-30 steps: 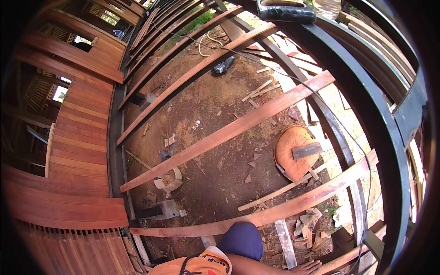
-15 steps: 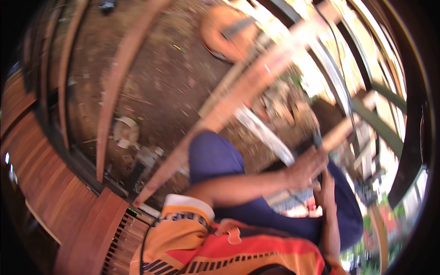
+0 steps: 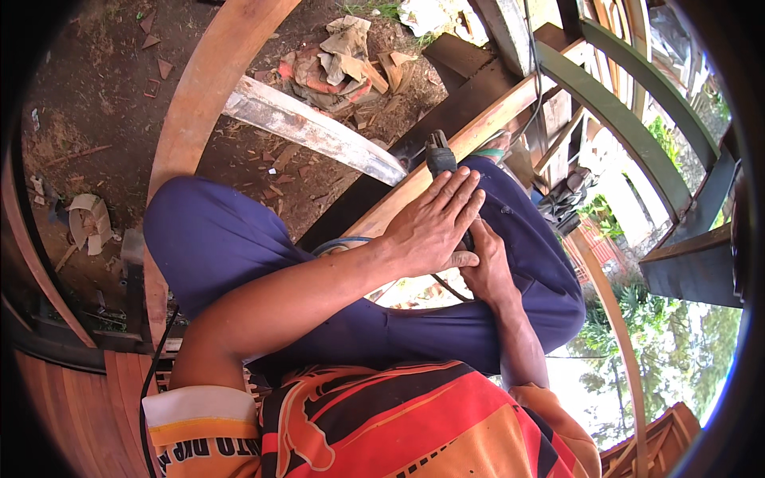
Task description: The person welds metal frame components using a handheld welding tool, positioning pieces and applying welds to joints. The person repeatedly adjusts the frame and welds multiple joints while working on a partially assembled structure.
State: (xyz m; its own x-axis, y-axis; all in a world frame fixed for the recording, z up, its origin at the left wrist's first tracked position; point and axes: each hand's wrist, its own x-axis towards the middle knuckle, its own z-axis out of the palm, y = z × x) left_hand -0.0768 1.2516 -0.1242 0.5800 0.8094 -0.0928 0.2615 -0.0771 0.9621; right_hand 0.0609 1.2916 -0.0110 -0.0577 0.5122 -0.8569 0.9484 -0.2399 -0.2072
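Bare brown ground (image 3: 103, 119) spreads beneath the timber frame, strewn with small wood chips and a thin reddish sliver (image 3: 80, 155). Reddish angular scraps (image 3: 165, 68) lie scattered toward the upper left, and a pale curved piece (image 3: 89, 223) rests lower down on that side. Farther right, a crumpled brown heap (image 3: 343, 60) sits among wood offcuts (image 3: 394, 70), near a white sheet (image 3: 434, 16) and green grass (image 3: 374, 9).
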